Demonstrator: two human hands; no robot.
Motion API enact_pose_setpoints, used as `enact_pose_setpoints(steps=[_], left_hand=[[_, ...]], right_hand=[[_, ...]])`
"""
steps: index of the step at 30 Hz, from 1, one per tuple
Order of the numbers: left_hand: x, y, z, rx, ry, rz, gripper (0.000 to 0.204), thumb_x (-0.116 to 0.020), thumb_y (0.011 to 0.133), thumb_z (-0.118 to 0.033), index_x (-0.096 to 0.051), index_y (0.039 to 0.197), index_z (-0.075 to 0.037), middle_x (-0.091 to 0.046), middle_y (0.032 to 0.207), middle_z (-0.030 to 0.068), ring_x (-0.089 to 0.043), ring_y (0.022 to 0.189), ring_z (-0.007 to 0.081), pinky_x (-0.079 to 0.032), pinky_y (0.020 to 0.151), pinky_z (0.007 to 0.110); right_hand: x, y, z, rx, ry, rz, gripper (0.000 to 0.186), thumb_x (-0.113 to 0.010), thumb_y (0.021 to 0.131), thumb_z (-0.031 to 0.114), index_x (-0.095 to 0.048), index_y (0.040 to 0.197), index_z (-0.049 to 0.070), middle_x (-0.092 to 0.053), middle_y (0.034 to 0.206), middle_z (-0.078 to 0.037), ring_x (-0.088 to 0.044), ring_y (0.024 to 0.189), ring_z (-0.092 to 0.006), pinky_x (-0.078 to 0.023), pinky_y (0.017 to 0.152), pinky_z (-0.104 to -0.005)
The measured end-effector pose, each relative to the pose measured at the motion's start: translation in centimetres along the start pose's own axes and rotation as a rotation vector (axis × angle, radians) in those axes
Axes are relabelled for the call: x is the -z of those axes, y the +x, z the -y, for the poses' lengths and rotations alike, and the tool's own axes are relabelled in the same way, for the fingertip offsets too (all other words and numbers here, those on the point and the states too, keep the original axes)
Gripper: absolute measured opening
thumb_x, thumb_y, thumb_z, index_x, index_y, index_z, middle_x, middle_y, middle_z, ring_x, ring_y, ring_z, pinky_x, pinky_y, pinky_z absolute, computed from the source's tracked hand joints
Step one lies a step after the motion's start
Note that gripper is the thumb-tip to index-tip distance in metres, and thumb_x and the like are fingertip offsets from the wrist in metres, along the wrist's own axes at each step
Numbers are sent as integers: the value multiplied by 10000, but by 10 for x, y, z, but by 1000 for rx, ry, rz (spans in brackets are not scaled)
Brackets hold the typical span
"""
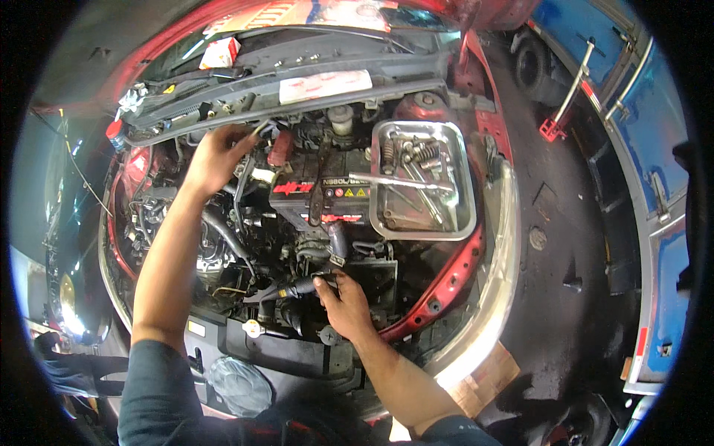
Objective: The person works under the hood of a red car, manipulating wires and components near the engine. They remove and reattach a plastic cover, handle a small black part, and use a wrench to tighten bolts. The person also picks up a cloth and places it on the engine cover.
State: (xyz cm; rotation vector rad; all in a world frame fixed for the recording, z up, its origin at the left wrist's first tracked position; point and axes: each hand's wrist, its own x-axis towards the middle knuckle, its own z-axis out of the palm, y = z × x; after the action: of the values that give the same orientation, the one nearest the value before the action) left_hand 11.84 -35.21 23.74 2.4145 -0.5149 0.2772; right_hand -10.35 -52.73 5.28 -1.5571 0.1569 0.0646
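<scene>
Taking the battery [286,195] as our landmark, we find the black hose [297,288] on its near side, under the fingers of our right hand [346,306]. We have the thumb laid along the hose's right end and the other fingers bent around it, pinching it. Our left hand [217,157] is beyond the battery's left corner, its fingers stretched toward one slim pale bar [261,127]; we cannot tell whether they pinch it.

The hose is smooth, dark and tubular. The battery is a boxy plastic block with red markings and two yellow triangles on top, and one red cover [280,149] sits at its far left corner. Right of the battery we see one shiny metal tray [467,175], rectangular with rounded corners, holding at least two ribbed, coil-like parts [428,153] among metal tools too jumbled to count. One long bar [401,182] lies across its left rim. Behind the battery are one rounded, translucent reservoir [341,123] and one flat white package [325,86] smudged red.
</scene>
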Motion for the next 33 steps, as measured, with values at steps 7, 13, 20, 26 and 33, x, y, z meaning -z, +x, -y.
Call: enact_pose_setpoints(steps=[7,13,20,26,33], left_hand=[[-29,140,14,-50,320,-210,296,-658,872,-274,-694,1065,-52,-707,1006,175,-676,973,313,-517,863,384],[-33,208,38,5,408,-202,293,-669,860,-299,-707,1065,-93,-709,1040,140,-668,1005,291,-506,889,379],[-55,210,6,-19,322,-231,390,-682,849,-391,-709,1063,-66,-715,1035,143,-683,972,280,-511,882,365],[-119,145,-68,-441,41,202,355,-695,868,-310,-670,1093,-36,-707,1022,134,-669,961,211,-513,878,335],[-192,97,-115,-432,351,341,260,-676,864,-282,-640,1050,-103,-703,996,134,-659,965,325,-526,855,425]], right_hand=[[-1,-2,-1,17,-1,-10,396,-591,950,364,-623,1068,-13,-668,928,-217,-654,861,-371,-495,770,-412],[-3,-1,-3,1,146,19,413,-599,951,384,-621,1058,-14,-673,923,-194,-659,869,-342,-503,792,-396],[-1,-5,6,-39,198,19,401,-589,957,372,-620,1074,-10,-689,952,-200,-673,899,-345,-512,796,-398],[-1,-5,7,32,107,13,417,-580,962,382,-603,1103,-10,-689,968,-205,-674,913,-353,-513,804,-397],[-7,-3,-1,0,146,21,326,-600,968,301,-594,1051,-15,-662,941,-129,-611,833,-192,-474,775,-331]])
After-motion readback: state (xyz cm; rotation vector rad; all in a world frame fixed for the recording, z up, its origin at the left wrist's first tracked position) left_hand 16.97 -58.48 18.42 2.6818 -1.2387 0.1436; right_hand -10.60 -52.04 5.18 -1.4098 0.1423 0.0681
